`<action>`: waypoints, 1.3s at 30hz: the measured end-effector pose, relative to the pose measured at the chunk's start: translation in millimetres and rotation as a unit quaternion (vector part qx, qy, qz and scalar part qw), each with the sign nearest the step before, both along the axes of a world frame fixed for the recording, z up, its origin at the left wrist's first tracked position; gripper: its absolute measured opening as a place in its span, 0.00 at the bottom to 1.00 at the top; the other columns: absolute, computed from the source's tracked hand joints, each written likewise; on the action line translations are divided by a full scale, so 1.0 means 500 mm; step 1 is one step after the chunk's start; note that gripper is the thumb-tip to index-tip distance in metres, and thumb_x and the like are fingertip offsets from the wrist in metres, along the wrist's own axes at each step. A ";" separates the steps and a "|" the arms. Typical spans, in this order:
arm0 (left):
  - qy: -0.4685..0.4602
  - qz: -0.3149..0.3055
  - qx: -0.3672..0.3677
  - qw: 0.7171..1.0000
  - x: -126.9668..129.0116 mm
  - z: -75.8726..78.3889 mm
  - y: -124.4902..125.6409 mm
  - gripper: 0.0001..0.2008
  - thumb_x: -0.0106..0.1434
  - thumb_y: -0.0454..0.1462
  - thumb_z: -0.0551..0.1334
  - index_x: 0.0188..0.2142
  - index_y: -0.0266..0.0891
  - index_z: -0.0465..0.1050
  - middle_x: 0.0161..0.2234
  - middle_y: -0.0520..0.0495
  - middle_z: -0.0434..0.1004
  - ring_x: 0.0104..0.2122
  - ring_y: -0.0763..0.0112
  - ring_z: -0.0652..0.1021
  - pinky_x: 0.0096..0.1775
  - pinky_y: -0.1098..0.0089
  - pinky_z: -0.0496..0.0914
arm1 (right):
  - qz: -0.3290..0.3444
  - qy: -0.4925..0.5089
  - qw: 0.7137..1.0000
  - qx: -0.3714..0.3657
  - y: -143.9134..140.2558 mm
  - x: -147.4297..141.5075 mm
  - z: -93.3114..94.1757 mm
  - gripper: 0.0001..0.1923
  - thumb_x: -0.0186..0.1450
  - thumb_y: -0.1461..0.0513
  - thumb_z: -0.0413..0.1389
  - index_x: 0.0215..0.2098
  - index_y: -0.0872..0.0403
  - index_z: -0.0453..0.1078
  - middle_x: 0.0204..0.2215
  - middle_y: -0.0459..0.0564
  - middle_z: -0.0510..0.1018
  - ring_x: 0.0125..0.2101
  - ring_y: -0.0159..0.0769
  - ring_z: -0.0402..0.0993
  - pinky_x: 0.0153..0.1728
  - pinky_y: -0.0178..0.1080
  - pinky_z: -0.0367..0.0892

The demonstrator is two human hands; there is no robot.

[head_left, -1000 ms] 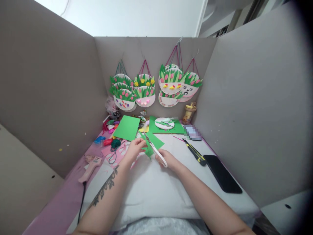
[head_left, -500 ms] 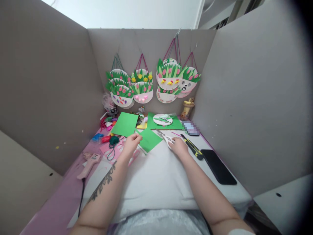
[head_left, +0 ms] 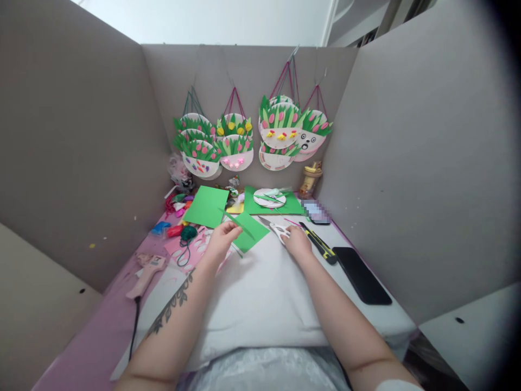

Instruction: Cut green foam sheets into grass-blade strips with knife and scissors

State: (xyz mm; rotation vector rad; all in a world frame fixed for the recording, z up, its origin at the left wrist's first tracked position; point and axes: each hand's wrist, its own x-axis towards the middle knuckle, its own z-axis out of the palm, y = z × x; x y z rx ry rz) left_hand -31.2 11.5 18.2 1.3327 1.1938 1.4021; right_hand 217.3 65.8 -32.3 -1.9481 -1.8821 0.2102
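Scissors (head_left: 277, 229) lie under the right hand (head_left: 298, 243) (grip unclear) — left hand (head_left: 223, 240) pinches a green paper strip (head_left: 238, 223), mid-frame.

The left hand (head_left: 222, 241) pinched a bright green paper piece (head_left: 249, 232), and its arm had a dark leafy tattoo (head_left: 176, 301), while the right hand (head_left: 299, 243) lay on scissors (head_left: 277, 230) with white handles and grey blades. The pad (head_left: 260, 304) in the middle of the table was white, and the table (head_left: 97, 336) was pink along its left edge. A black phone (head_left: 361, 276) and a yellow and black knife (head_left: 319, 244) lay near the right edge, and white paper plates (head_left: 234, 144) with green leaves and pink and yellow flowers hung at the back.
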 end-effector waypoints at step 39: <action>0.041 -0.114 -0.054 0.991 0.041 -0.052 0.004 0.19 0.54 0.50 0.63 0.34 0.34 0.72 0.28 0.48 0.73 0.27 0.73 0.71 0.28 0.74 0.61 | 0.262 0.557 0.769 -0.176 -0.089 -0.127 0.012 0.19 0.52 0.49 0.62 0.30 0.57 0.72 0.24 0.49 0.78 0.22 0.29 0.69 0.21 0.31 0.55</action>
